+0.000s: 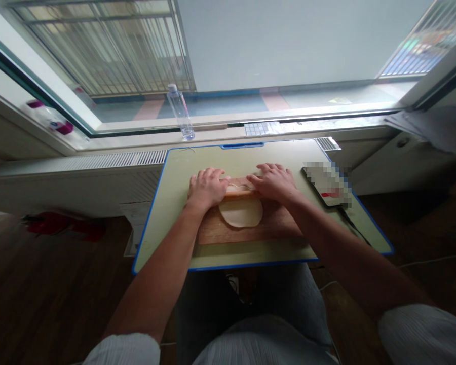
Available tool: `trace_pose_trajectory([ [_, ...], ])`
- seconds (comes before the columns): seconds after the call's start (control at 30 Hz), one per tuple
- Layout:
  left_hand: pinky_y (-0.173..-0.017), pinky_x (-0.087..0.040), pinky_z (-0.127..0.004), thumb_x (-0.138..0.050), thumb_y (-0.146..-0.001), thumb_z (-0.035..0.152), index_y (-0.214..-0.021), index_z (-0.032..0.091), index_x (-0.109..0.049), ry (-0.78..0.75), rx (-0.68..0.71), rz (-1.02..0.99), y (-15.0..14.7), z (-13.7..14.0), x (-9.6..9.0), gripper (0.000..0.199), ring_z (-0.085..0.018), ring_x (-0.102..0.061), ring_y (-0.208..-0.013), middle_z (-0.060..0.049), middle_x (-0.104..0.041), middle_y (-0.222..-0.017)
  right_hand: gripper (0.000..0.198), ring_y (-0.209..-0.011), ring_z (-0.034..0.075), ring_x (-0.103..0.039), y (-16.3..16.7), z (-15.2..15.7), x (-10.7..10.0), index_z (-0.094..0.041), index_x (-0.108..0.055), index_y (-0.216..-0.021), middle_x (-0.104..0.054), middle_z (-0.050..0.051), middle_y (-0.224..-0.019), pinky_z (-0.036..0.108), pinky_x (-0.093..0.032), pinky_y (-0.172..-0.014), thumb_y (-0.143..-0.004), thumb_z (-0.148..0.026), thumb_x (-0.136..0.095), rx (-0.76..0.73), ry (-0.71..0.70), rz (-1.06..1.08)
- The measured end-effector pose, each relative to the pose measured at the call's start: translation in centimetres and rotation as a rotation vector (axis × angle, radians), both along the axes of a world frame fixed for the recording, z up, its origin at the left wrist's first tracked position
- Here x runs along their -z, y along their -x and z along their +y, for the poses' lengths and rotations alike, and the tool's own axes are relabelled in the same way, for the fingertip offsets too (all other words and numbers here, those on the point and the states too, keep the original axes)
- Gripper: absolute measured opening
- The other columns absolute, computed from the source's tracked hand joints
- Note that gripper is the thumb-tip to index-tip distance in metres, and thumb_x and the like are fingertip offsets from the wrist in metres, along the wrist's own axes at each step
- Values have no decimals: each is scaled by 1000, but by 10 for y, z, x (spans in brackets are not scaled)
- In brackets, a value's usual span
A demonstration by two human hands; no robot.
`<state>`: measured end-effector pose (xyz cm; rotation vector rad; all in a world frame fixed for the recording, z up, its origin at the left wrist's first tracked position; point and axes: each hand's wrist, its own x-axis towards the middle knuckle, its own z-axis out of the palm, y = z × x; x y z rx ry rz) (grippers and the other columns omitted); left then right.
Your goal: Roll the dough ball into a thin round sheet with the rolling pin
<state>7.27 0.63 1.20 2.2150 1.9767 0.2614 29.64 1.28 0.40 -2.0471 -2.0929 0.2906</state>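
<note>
Pale wooden rolling pin [238,190] is laid crosswise at the far edge of the round flat dough disc [240,212], pressed under the flattened left hand [206,187] and right hand [275,181], one at each end.

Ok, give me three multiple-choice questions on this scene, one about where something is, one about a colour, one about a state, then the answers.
1. Where does the plastic bottle stand?
A. on the windowsill
B. on the wooden board
C. on the floor

2. What colour is the edge of the table?
A. red
B. blue
C. black

3. How is the dough?
A. a round ball
B. cut into strips
C. flattened into a disc

Answers: 1 A, it stands on the sill beyond the table. 2 B, a blue rim runs round the pale top. 3 C, it lies flat on the wooden board, just before the rolling pin under the left hand and right hand.
</note>
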Motion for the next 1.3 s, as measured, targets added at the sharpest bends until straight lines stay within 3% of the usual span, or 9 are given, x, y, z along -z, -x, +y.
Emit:
trace_pose_trajectory([
  [0.53, -129, -41, -54, -42, -112, 51, -151, 32, -70, -81, -1, 71, -3, -33, 4, 51, -32, -58, -146, -7, -67, -161, 77, -152, 38, -49, 3, -30, -3, -22, -57, -164, -59, 13, -169, 60, -34, -128, -106, -70, -43, -21, -27, -62],
  [0.8, -136, -30, -63, -42, -113, 49, -156, 33, -67, -127, -14, 72, -6, -59, 4, 53, -33, -52, -157, -8, -60, -170, 72, -152, 38, -49, 1, -49, 7, -23, -61, -161, -60, 11, -168, 58, -34, -128, -109, -68, -38, -56, -116, -145],
  [1.0, -137, -29, -62, -40, -114, 50, -157, 32, -66, -164, -19, 76, -6, -75, 7, 54, -32, -50, -160, -8, -58, -171, 71, -159, 40, -42, 0, -69, 9, -21, -59, -163, -56, 13, -171, 62, -25, -132, -113, -65, -35, -67, -181, -155],
  [1.3, -138, -27, -64, -37, -114, 50, -165, 31, -59, -155, 12, 67, -7, -99, 6, 59, -33, -42, -166, -6, -49, -177, 65, -161, 38, -40, 0, -96, 6, -21, -61, -161, -54, 11, -173, 60, -26, -133, -114, -60, -38, -63, -207, -119],
])
